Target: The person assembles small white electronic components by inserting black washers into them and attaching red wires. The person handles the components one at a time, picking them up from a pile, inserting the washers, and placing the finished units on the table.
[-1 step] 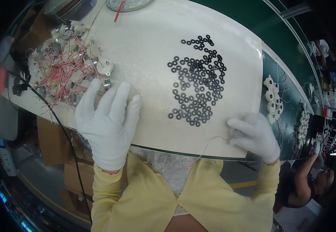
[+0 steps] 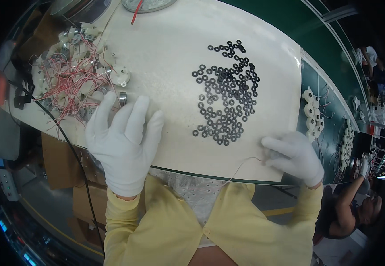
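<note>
My left hand [image 2: 126, 142], in a white glove, is open with fingers spread at the near edge of a heap of small white-and-silver motors [image 2: 84, 66] tangled in red and white wires. A silver motor end [image 2: 122, 98] shows just beyond its fingertips; whether they touch it I cannot tell. My right hand [image 2: 295, 156], also gloved in white, is curled at the table's near right. A thin wire [image 2: 241, 166] trails from it toward my lap; the part it grips is mostly hidden by the fingers. Between the hands, farther back, lie many black rings [image 2: 228, 88], loosely scattered.
The white tabletop [image 2: 166, 57] has a dark green front edge. At the far side are a round metal tray [image 2: 154, 5] and a red stick [image 2: 136, 12]. White motors [image 2: 309, 113] stand in rows on the right. A black cable [image 2: 68, 139] crosses the left. Another person [image 2: 356, 206] works at right.
My right hand has shifted slightly right and toward me, and the trailing wire has moved with it. The left hand is almost unchanged.
</note>
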Tool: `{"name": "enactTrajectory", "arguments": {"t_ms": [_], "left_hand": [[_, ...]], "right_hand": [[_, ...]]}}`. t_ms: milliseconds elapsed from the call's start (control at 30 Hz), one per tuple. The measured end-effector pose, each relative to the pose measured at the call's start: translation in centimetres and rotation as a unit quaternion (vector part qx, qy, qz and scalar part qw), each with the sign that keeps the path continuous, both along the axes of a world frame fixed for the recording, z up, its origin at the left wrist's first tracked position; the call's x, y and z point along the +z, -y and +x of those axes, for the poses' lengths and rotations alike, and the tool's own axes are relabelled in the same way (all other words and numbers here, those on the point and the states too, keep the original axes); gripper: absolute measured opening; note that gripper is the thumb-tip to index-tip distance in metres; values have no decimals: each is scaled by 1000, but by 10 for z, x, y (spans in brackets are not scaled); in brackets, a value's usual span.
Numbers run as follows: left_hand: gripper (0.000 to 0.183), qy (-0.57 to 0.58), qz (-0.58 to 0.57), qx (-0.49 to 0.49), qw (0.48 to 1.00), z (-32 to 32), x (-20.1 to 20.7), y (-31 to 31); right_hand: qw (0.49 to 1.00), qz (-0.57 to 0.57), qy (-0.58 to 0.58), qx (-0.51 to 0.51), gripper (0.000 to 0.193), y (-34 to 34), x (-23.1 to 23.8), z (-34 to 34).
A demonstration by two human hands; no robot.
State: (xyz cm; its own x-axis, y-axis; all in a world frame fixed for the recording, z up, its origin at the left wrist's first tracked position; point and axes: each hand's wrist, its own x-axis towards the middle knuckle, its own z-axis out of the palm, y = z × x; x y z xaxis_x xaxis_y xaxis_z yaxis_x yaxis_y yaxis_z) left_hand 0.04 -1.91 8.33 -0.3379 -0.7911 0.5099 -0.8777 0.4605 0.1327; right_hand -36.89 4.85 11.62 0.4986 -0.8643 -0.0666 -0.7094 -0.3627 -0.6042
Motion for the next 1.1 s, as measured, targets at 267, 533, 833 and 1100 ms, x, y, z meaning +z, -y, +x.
{"name": "enactTrajectory", "arguments": {"t_ms": [267, 533, 833, 1100], "left_hand": [[48, -26, 1, -16, 1000, -8, -18, -10], [49, -38, 10, -14, 999, -10, -17, -9], [49, -41, 15, -11, 999, -9, -18, -9], [46, -56, 35, -10, 998, -9, -17, -9]], "right_hand": [[992, -3, -129, 7, 49, 18, 33, 7], [957, -75, -276, 45, 47, 19, 33, 28], [965, -69, -251, -18, 36, 26, 44, 41], [990, 61, 47, -121, 39, 20, 14, 33]]}}
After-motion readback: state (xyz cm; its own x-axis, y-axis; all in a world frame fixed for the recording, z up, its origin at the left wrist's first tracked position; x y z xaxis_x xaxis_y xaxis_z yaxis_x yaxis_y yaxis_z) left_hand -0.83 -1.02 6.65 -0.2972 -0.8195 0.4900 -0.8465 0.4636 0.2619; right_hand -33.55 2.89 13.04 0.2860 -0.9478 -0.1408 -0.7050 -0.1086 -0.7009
